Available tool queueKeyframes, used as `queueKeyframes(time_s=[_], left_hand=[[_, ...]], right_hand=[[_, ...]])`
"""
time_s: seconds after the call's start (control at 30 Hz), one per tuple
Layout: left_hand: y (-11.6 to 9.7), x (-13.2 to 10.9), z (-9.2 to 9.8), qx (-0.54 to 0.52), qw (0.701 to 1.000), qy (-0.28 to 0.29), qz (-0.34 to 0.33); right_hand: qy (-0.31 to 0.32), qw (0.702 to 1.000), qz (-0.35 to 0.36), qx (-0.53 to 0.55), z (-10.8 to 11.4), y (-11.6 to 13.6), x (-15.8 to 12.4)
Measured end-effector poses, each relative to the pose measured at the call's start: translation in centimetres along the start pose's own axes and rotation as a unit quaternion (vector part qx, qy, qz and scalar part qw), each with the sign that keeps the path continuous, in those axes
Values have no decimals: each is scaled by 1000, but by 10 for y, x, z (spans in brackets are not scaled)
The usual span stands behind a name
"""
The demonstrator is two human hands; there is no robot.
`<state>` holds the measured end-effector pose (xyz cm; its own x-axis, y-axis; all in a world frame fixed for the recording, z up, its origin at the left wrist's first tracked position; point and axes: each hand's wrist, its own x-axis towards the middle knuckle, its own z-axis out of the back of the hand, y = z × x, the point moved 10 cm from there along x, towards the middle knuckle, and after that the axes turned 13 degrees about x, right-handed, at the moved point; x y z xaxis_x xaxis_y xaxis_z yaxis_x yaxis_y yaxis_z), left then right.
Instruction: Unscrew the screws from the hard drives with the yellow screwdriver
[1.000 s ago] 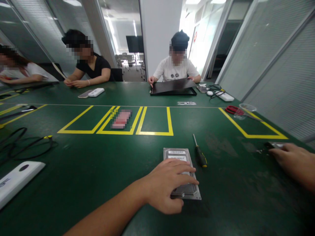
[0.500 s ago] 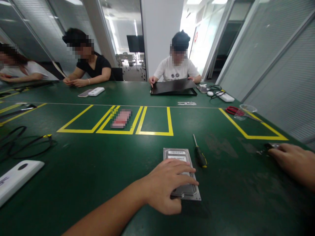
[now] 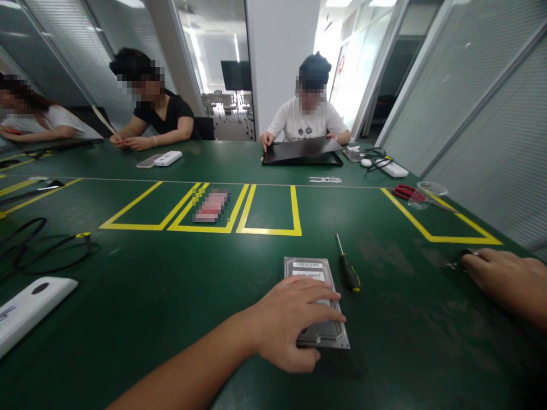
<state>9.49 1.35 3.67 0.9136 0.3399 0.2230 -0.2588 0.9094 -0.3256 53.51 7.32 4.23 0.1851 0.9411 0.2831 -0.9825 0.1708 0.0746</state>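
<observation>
A grey hard drive (image 3: 311,269) lies flat on the green table (image 3: 171,296) in front of me. My left hand (image 3: 294,322) rests on its near half, fingers spread over the top and thumb curled round the near edge. A screwdriver (image 3: 348,270) with a black and yellow handle lies just right of the drive, untouched. At the far right my right hand (image 3: 504,279) lies knuckles-up on the table, fingers curled over a small dark object (image 3: 465,253) that only peeks out at the fingertips.
Yellow tape boxes (image 3: 269,230) mark the table beyond the drive; one holds a pink item (image 3: 211,206). A white device (image 3: 29,307) and a black cable (image 3: 43,250) lie at left. Red scissors (image 3: 408,192) lie at right. Three other people sit along the far side; one holds a black panel (image 3: 301,152).
My right hand has crept slightly forward and left, covering more of the small dark object. My left hand and the hard drive have stayed put.
</observation>
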Motion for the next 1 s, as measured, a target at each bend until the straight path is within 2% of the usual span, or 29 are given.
queueKeyframes(time_s=[0.07, 0.1, 0.27, 0.4, 0.5, 0.6, 0.67, 0.73, 0.77, 0.83, 0.93, 1.0], left_hand=[[0, 0, 0, 2, 1000, -2, 1], [1, 1, -1, 1, 1000, -2, 1], [1, 1, -1, 0, 1000, -4, 8], [1, 0, 0, 0, 1000, -8, 12], [1, 0, 1, -4, 1000, -13, 11], [1, 1, 3, -9, 1000, -21, 12], [0, 1, 3, -12, 1000, -24, 12], [0, 1, 4, -14, 1000, -26, 10], [0, 1, 4, -15, 999, -27, 8], [-1, 2, 5, -18, 999, -28, 5], [-2, 2, 8, -35, 998, -43, -3], [-1, 2, 13, -62, 996, -68, -2]], right_hand=[[116, 989, 47, -79, -23, 8, -3], [143, 981, 58, -115, -29, 9, -5], [162, 973, 50, -158, -29, 14, -8], [113, 982, -11, -152, -4, 23, 0], [94, 991, -39, -84, 20, 54, 9], [86, 986, -87, 116, 41, 100, 12], [91, 938, -106, 317, 49, 140, 4], [96, 862, -102, 486, 56, 184, -9], [117, 821, -90, 551, 57, 208, -17], [145, 767, -64, 621, 60, 248, -33], [176, 730, -31, 660, 55, 293, -50], [183, 728, -19, 660, 47, 310, -57]])
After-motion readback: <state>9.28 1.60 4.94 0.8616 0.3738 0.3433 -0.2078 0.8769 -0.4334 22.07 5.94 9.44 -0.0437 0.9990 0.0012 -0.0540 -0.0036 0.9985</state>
